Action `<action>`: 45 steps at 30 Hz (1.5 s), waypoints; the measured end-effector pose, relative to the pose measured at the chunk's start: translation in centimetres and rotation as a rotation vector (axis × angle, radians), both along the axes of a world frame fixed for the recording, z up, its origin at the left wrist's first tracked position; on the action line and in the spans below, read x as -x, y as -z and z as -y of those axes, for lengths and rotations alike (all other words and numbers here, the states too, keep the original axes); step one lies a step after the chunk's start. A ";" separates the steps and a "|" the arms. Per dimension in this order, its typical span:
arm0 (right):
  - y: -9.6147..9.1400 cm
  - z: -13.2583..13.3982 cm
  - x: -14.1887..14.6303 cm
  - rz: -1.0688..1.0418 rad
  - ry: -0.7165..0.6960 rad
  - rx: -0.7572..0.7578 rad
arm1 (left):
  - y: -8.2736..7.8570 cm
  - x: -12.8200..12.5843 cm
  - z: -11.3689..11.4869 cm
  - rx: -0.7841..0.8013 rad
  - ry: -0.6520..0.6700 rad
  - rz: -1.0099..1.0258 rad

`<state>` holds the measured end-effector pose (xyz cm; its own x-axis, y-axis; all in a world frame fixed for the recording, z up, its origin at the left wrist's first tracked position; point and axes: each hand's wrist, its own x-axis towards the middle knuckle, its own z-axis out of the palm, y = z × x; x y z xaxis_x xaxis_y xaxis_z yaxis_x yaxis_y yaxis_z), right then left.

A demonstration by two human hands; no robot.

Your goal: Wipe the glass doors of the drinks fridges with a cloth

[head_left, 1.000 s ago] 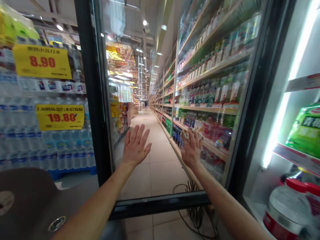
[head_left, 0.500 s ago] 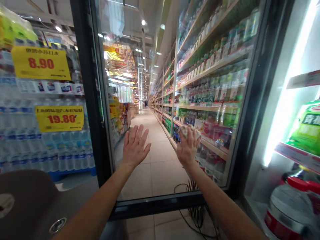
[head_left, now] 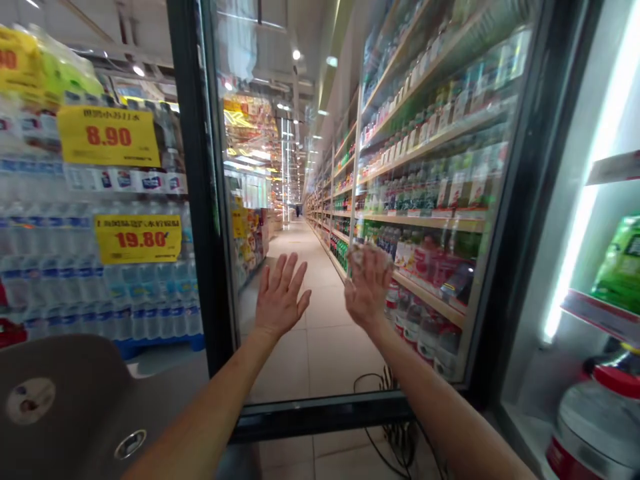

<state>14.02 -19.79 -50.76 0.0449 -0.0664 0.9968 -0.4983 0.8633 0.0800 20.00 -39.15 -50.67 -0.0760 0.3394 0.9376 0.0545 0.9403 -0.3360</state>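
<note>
A glass door (head_left: 320,360) in a black frame stands upright in front of me. My left hand (head_left: 281,297) lies flat against the pane with fingers spread and nothing in it. To its right, my right hand (head_left: 369,287) presses a light, crumpled cloth (head_left: 356,253) to the glass. Most of that cloth is hidden behind the fingers, and its edge shows above them. Both forearms reach forward over the lower bar (head_left: 320,417) of the door frame.
Shelves of bottles (head_left: 430,180) show through the glass on the right. A lit cabinet with a red-capped jug (head_left: 595,427) is at far right. Bottled water packs (head_left: 145,287) and a grey chair (head_left: 65,393) are on the left. Coiled cables (head_left: 397,440) lie on the floor.
My right hand with the cloth has moved slightly left across the glass, closer to my left hand. The left hand keeps its flat pose. The whole view has shifted a little.
</note>
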 end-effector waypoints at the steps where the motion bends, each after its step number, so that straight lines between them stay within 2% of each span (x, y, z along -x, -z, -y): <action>1: 0.2 1.1 -0.5 -0.017 -0.015 -0.085 | 0.0 0.0 0.0 -0.002 0.001 0.002; 2: 0.3 1.6 -0.7 -0.032 -0.019 -0.149 | 0.0 0.0 0.0 -0.003 0.002 0.004; 4: 0.1 0.8 -0.5 -0.043 0.005 -0.182 | 0.0 0.0 0.0 -0.002 0.002 0.006; 6: -0.8 -1.6 0.5 -0.011 0.056 -0.076 | 0.0 0.0 0.0 0.000 -0.001 0.008; 8: -2.2 -4.1 1.6 0.039 0.096 0.115 | 0.1 0.0 -0.1 -0.004 -0.001 0.010; 10: -3.3 -4.8 2.0 0.056 0.103 0.266 | 0.2 0.0 -0.2 -0.016 0.003 0.012; 11: -3.5 -4.4 1.8 0.050 0.096 0.288 | 0.2 0.0 -0.2 -0.021 0.008 0.011; 13: -3.0 -2.1 0.8 0.034 0.067 0.209 | 0.2 -0.1 -0.2 -0.025 0.017 0.009; 16: -1.0 1.5 -0.8 -0.010 -0.001 -0.119 | 0.1 -0.1 -0.1 -0.021 0.021 0.012; 18: 0.0 1.7 -1.0 -0.036 -0.038 -0.306 | 0.0 -0.1 -0.1 -0.025 0.020 0.022; 19: 0.1 1.0 -0.7 -0.041 -0.041 -0.335 | 0.0 -0.1 -0.1 -0.028 0.020 0.027; 21: -0.6 -1.8 0.6 -0.031 -0.006 -0.212 | 0.1 -0.1 -0.1 -0.031 0.015 0.035; 24: -3.0 -5.6 2.3 0.017 0.068 0.196 | 0.2 -0.1 -0.2 -0.034 0.005 0.039; 26: -4.1 -5.9 2.4 0.042 0.081 0.355 | 0.2 -0.2 -0.2 -0.032 -0.003 0.032; 27: -4.2 -5.2 2.1 0.047 0.077 0.355 | 0.2 -0.2 -0.2 -0.030 -0.006 0.027; 29: -3.8 -2.7 0.9 0.035 0.047 0.204 | 0.2 -0.3 -0.2 -0.022 -0.010 0.012; 31: -3.1 -0.2 -0.3 0.000 -0.008 -0.092 | 0.1 -0.3 -0.2 -0.012 -0.010 -0.003; 33: -2.9 0.7 -0.9 -0.050 -0.050 -0.339 | 0.0 -0.4 -0.1 -0.006 -0.012 -0.007; 34: -3.2 0.3 -0.7 -0.064 -0.051 -0.375 | 0.0 -0.4 -0.1 -0.007 -0.014 0.000; 35: -3.7 -0.8 -0.3 -0.063 -0.036 -0.339 | 0.0 -0.4 -0.1 -0.011 -0.016 0.011; 36: -4.6 -2.4 0.4 -0.047 -0.011 -0.236 | 0.0 -0.5 -0.1 -0.015 -0.019 0.023; 39: -8.0 -8.6 3.1 0.043 0.056 0.250 | 0.0 -0.6 -0.2 -0.018 -0.010 0.033; 41: -9.7 -11.8 4.4 0.052 0.073 0.476 | 0.1 -0.7 -0.2 -0.022 0.005 0.026; 43: -10.2 -12.8 4.7 0.041 0.083 0.552 | 0.2 -0.7 -0.3 -0.033 0.023 0.022; 45: -9.4 -11.6 4.0 0.043 0.094 0.443 | 0.2 -0.7 -0.3 -0.038 0.034 0.013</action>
